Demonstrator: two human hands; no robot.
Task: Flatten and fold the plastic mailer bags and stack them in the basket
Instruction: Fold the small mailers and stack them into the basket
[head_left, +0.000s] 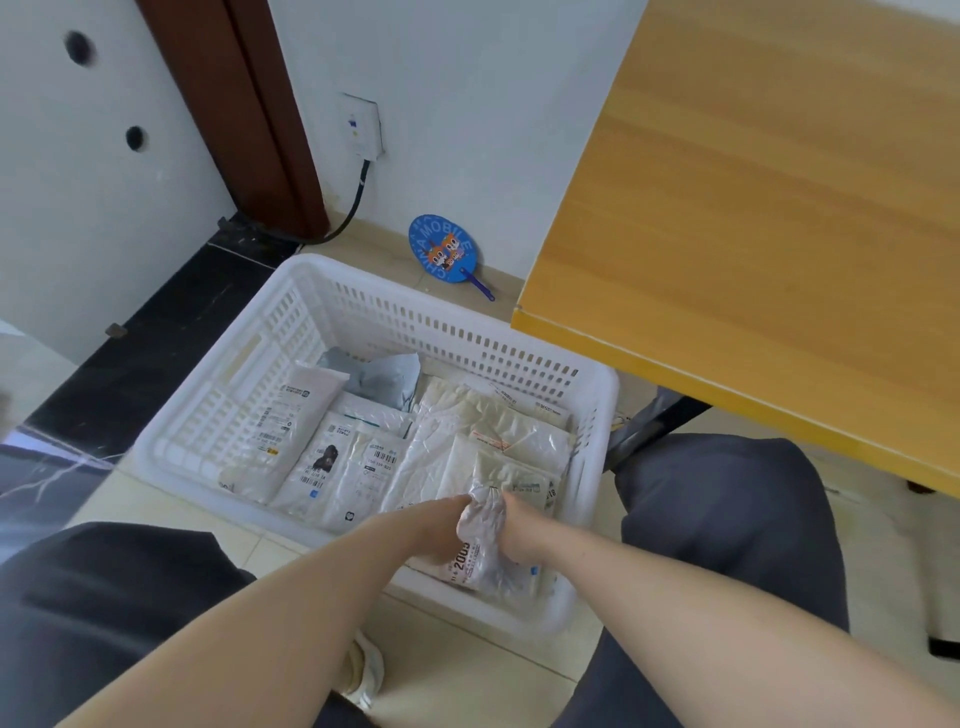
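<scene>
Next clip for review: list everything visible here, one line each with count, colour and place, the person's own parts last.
White slotted plastic basket: one, on the floor between the knees.
Flat white plastic mailer bags: several, exact count unclear, lying in the basket.
Grey mailer bag: one, crumpled, at the basket's far side.
Crumpled white mailer bag: one, held over the basket's near edge.
Round blue hand fan: one, on the floor by the wall.
Yellow wooden table: one, at right.
White wall socket: one, black cable hanging below.
Left hand: grip on the crumpled bag.
Right hand: grip on the same bag.
</scene>
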